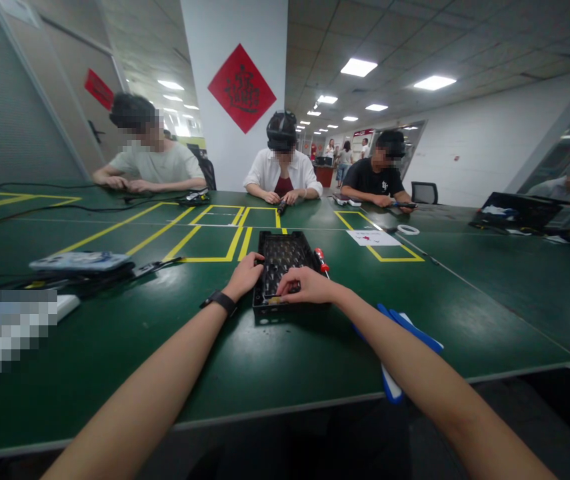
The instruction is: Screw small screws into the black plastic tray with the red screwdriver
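Note:
A black open box [289, 248] with rows of small rounded cells inside lies on the green table in front of me. My left hand [245, 275] is closed at its left wall, with the fingertips on the rim. My right hand [307, 285] reaches over the right wall into the near end of the box. Its fingers are curled together low inside, beside a small yellowish piece [277, 299]. What they pinch, if anything, is hidden. Against the box's right side rests a screwdriver [321, 260] with a red handle.
Blue and white flat items [409, 328] lie partly under my right forearm. A light-blue phone-like slab [79, 261] and cables are on the left. Further off are a printed sheet [372, 238] and a tape roll [408, 229]. Several people sit across the table.

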Motion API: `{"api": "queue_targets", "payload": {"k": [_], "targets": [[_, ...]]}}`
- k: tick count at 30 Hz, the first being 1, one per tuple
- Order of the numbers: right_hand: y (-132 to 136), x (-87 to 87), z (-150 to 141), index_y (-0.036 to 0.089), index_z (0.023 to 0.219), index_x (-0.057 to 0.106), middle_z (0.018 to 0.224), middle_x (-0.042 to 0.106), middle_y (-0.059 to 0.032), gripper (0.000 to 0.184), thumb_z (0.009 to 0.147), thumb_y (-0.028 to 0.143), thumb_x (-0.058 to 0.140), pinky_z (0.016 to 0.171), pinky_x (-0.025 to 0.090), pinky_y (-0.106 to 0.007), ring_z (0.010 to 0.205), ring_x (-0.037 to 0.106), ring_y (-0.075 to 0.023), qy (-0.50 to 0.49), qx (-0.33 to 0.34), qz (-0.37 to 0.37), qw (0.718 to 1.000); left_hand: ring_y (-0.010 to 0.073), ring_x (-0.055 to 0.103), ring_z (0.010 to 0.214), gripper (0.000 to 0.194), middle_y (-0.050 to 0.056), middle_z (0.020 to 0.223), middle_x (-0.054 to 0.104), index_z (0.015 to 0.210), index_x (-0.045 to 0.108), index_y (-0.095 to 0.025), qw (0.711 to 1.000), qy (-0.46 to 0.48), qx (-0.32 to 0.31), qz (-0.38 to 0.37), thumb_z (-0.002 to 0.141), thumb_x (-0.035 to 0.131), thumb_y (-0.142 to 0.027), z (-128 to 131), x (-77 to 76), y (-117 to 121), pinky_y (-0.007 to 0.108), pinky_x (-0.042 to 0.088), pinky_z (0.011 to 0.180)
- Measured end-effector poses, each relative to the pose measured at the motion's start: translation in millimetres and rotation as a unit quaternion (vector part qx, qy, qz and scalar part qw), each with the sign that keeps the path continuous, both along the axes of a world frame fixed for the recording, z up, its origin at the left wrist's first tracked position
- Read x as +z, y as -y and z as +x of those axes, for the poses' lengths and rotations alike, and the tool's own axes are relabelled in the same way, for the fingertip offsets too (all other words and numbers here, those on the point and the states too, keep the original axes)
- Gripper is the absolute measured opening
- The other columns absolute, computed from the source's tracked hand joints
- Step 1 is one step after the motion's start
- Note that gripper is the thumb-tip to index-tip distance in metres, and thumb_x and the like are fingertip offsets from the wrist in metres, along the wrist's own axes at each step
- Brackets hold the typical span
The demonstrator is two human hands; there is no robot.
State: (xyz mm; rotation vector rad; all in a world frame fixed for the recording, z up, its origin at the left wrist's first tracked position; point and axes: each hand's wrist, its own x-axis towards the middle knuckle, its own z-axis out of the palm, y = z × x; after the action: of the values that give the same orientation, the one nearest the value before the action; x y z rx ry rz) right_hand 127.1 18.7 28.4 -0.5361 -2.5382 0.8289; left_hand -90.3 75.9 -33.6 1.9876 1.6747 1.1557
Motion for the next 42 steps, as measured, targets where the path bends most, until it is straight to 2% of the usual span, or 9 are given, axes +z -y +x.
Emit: {"api": "queue_targets", "payload": {"k": [11,19,30,37,42], "targets": [[-0.3,-1.9,-1.6,0.013,0.09,0.067,0.082,0.067,-0.0039,0.023,0.073,0.029,0.066,0.076,0.05,-0.027,0.076,0.063,-0.0128,0.01,-0.003,-0.025,1.0,0.0205,0.052,0.104,0.032,0.008,0.107,0.059,0.1,0.055,-0.017,1.0,0.004,-0.003,0.006,0.071,0.042,-0.018,-0.5,-1.5,0.8,0.035,0.039,0.096],[0.5,0.6,-1.0,0.013,0.089,0.068,0.082,0.066,-0.0041,0.023,0.072,0.029,0.066,0.076,0.049,-0.027,0.075,0.061,-0.0122,0.006,-0.006,0.009,1.0,0.0205,0.052,0.105,0.033,0.006,0.108,0.059,0.1,0.056,-0.019,1.0,0.01,0.002,-0.012,0.07,0.043,-0.018,-0.9,-0.8,0.6,0.035,0.039,0.097],[-0.5,-0.9,-0.7,0.013,0.089,0.068,0.08,0.066,-0.0036,0.022,0.074,0.027,0.066,0.073,0.05,-0.026,0.073,0.062,-0.0117,0.011,0.005,-0.019,1.0,0.0206,0.052,0.104,0.034,0.007,0.108,0.059,0.102,0.056,-0.018,1.0,0.013,0.002,-0.012,0.07,0.043,-0.018,0.4,2.3,4.4,0.036,0.039,0.096],[-0.6,-1.1,-1.5,0.013,0.087,0.068,0.081,0.066,-0.0041,0.021,0.073,0.028,0.066,0.073,0.049,-0.025,0.073,0.061,-0.0116,-0.003,0.006,0.016,1.0,0.0207,0.052,0.104,0.033,0.008,0.106,0.059,0.1,0.056,-0.016,1.0,0.011,-0.004,-0.001,0.07,0.042,-0.018,0.7,1.4,3.2,0.035,0.039,0.096],[-0.3,-0.2,-0.9,0.013,0.091,0.068,0.083,0.066,-0.004,0.019,0.077,0.023,0.062,0.074,0.049,-0.025,0.073,0.061,-0.011,0.013,0.0,0.005,1.0,0.0202,0.052,0.104,0.032,0.007,0.107,0.059,0.099,0.056,-0.017,1.0,0.006,-0.004,-0.003,0.07,0.043,-0.017,0.7,2.8,3.8,0.034,0.039,0.096]]}}
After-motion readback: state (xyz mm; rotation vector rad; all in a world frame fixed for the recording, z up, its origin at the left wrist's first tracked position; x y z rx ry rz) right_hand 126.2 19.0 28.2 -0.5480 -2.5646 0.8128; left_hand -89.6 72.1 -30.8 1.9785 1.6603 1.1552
